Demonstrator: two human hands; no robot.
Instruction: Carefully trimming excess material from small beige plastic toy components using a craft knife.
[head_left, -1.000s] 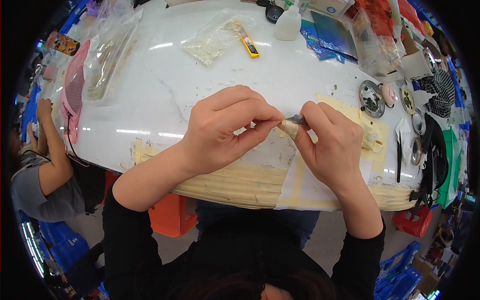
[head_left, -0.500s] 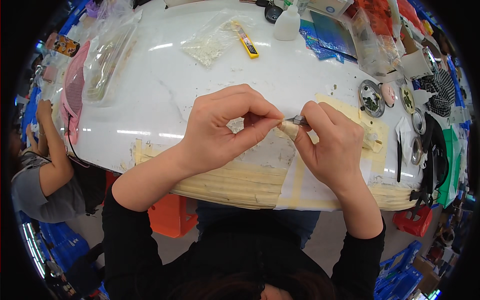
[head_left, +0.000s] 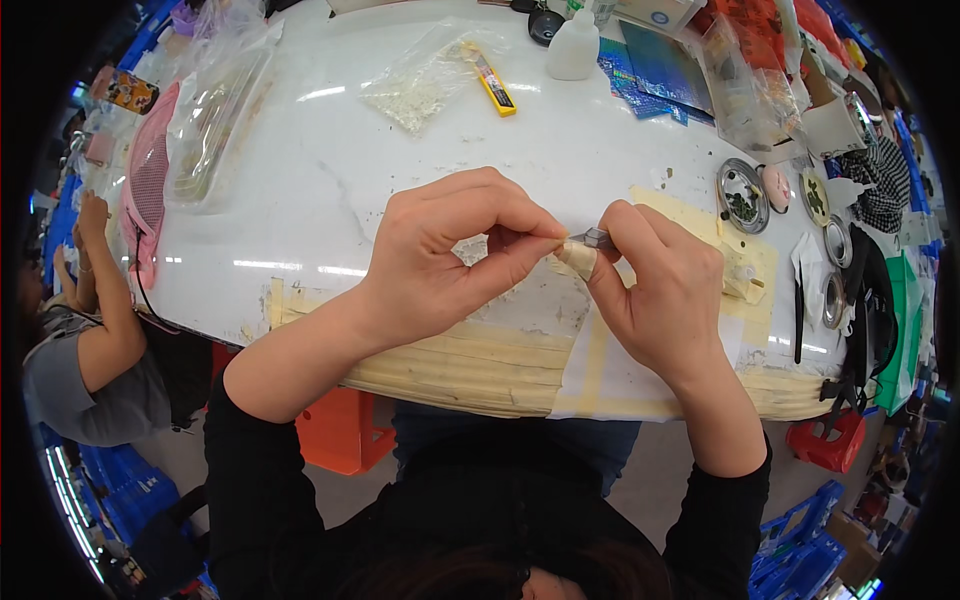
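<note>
Above the table's front part, my left hand pinches thumb and forefinger together on something too small to make out. Its fingertips meet the tip of a small grey blade-like tool, which my right hand grips between bent fingers and thumb. Beige tape wraps the right thumb's tip, close to the left fingertips. Under the right hand, a white sheet lies taped at the table edge.
A clear bag of pale bits, a yellow blade case and a white bottle lie or stand farther back. Round metal dishes and black tweezers are at right. Another person sits at left.
My right hand has shifted very slightly left, and the grey tool has turned a little with it. My left hand keeps its pinch in place.
</note>
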